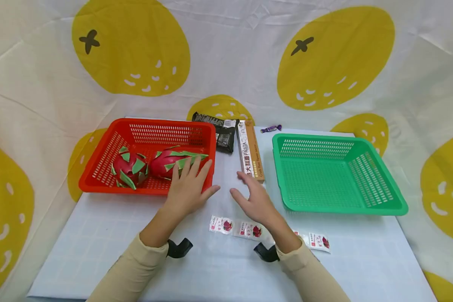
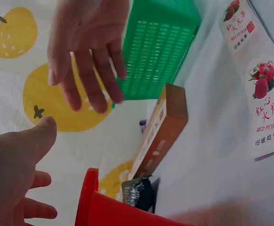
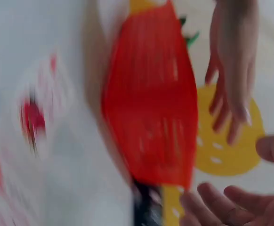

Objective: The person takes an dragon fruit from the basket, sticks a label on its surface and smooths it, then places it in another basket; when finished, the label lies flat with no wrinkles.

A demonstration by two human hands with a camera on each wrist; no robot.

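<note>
My left hand (image 1: pixel 186 191) hovers with fingers spread over the front right rim of the red basket (image 1: pixel 115 189), holding nothing. In the head view its fingertips overlap a pink and green dragon fruit (image 1: pixel 162 165). Another dragon fruit (image 1: pixel 129 168) lies to its left in the same basket. My right hand (image 1: pixel 256 201) is raised over the middle of the table, nothing in its grasp, thumb and fingers apart. Just beyond its fingertips lies a long pasta box (image 1: pixel 251 151). A strip of pitaya labels (image 1: pixel 249 230) passes below the right forearm, which hides part of it.
A green basket (image 1: pixel 317 209) stands at the right, with nothing in it. Black packets (image 1: pixel 224 138) lie behind the pasta box, beside the red basket. A purple wrapped candy (image 1: pixel 271 128) rests near the back edge. A fruit-patterned cloth (image 1: pixel 234 50) hangs behind the table.
</note>
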